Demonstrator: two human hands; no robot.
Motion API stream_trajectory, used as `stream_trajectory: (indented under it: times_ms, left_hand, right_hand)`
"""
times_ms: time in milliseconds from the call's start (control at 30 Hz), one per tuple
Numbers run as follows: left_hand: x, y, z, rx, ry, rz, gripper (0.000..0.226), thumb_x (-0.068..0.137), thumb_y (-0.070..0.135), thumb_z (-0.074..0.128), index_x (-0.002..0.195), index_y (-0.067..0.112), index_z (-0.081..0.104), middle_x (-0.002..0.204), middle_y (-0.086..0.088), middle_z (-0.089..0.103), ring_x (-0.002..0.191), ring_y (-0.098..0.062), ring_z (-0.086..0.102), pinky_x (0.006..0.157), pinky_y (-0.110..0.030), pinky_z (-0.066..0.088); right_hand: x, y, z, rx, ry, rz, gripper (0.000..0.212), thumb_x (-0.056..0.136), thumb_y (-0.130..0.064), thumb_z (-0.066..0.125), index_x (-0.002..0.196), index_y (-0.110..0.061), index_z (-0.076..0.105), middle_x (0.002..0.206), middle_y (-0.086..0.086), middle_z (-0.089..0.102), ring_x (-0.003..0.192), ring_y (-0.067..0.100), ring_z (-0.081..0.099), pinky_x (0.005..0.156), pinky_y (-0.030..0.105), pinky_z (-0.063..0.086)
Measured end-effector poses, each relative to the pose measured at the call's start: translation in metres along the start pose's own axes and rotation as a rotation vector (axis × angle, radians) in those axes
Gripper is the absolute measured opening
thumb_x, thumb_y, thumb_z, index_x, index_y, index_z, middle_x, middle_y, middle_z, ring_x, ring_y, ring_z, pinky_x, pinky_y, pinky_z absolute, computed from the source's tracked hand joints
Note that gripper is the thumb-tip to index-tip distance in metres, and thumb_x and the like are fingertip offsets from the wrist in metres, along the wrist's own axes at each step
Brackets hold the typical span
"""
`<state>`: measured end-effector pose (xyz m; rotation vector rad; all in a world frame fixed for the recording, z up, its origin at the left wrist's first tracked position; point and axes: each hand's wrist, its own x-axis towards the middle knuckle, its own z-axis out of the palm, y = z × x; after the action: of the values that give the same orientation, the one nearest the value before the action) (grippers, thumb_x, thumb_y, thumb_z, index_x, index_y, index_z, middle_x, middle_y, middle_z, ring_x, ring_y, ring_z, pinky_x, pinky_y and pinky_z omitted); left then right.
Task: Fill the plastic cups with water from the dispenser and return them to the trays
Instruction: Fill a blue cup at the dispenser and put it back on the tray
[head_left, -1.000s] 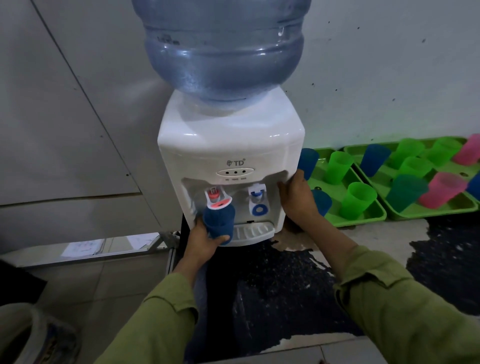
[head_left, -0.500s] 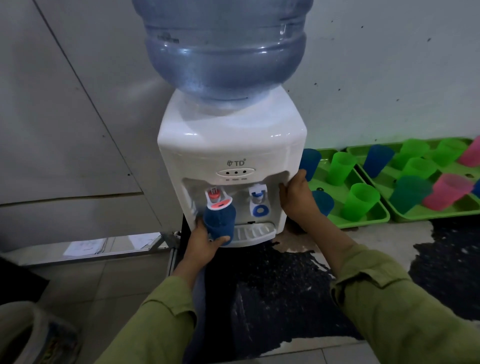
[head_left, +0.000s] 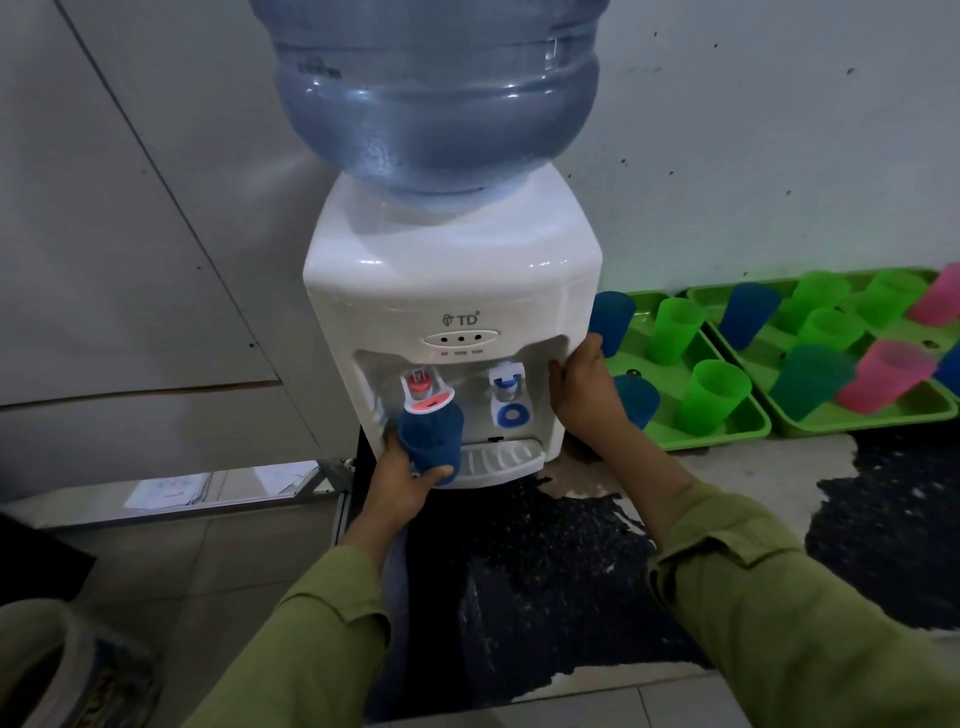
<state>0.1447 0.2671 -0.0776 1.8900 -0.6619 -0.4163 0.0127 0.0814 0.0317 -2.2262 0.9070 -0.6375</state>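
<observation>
A white water dispenser (head_left: 452, 291) carries a big blue bottle (head_left: 436, 93). My left hand (head_left: 402, 483) grips a dark blue cup (head_left: 432, 434) and holds it tilted against the red tap lever (head_left: 428, 397). The blue tap (head_left: 508, 387) stands free beside it. My right hand (head_left: 584, 389) holds the dispenser's right front corner, fingers wrapped on its edge. To the right, two green trays (head_left: 727, 428) (head_left: 883, 421) hold several green, blue and pink cups. I cannot see water in any cup.
A white drip tray (head_left: 501, 457) juts out under the taps. The dispenser stands on a dark speckled counter (head_left: 545, 571) with worn pale patches. A grey wall panel lies left, and a tiled floor with papers (head_left: 166, 491) lies below left.
Both hands stay where they were, the left with the blue cup at the red tap, the right on the dispenser's corner. Only the view shifts slightly.
</observation>
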Motion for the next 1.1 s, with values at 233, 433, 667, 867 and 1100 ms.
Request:
stream_trajectory:
  times_ms: [233,433,667,867,1100]
  left_hand:
    - [0.001,0.001,0.0,-0.012,-0.001,-0.016,0.079,0.071,0.005,0.078,0.135,0.01,0.032,0.13,-0.005,0.049,0.114,-0.014,0.045,0.091,-0.025,0.038]
    - [0.002,0.0,0.001,-0.039,-0.001,-0.027,0.081,0.07,0.001,0.077,0.136,0.008,0.03,0.133,-0.01,0.049,0.12,-0.021,0.047,0.094,-0.026,0.039]
    - [0.003,-0.001,0.002,-0.024,0.002,-0.038,0.085,0.069,0.0,0.078,0.137,0.007,0.028,0.136,-0.012,0.047,0.125,-0.027,0.045,0.102,-0.035,0.04]
    - [0.0,0.003,0.003,-0.094,0.008,-0.043,0.087,0.068,-0.004,0.077,0.138,0.006,0.027,0.137,-0.013,0.045,0.125,-0.031,0.045,0.102,-0.047,0.042]
    - [-0.002,0.004,0.003,-0.029,0.025,-0.033,0.079,0.072,0.004,0.077,0.137,0.003,0.033,0.129,-0.012,0.053,0.112,-0.021,0.051,0.089,-0.028,0.042]
  right_hand:
    - [0.002,0.003,0.002,0.044,0.007,0.037,0.03,0.097,-0.017,0.044,0.111,0.007,0.032,0.112,0.026,0.05,0.093,0.042,0.054,0.072,0.045,0.044]
    - [-0.005,0.007,0.004,0.105,0.131,0.072,0.031,0.092,-0.023,0.055,0.111,-0.001,0.043,0.106,0.017,0.056,0.096,0.032,0.054,0.069,0.032,0.038]
    - [-0.041,-0.009,0.021,0.139,0.221,-0.108,0.023,0.091,-0.023,0.057,0.104,-0.005,0.052,0.097,0.009,0.054,0.085,0.022,0.053,0.072,0.03,0.041]
    - [-0.041,-0.047,0.031,0.198,-0.24,-0.111,0.044,0.095,-0.046,0.041,0.08,-0.01,0.062,0.076,0.005,0.068,0.057,0.01,0.058,0.062,0.032,0.048]
    - [-0.023,-0.073,0.039,0.336,-0.461,0.122,0.034,0.091,-0.044,0.049,0.07,-0.02,0.058,0.061,-0.008,0.062,0.044,0.001,0.053,0.042,0.014,0.037]
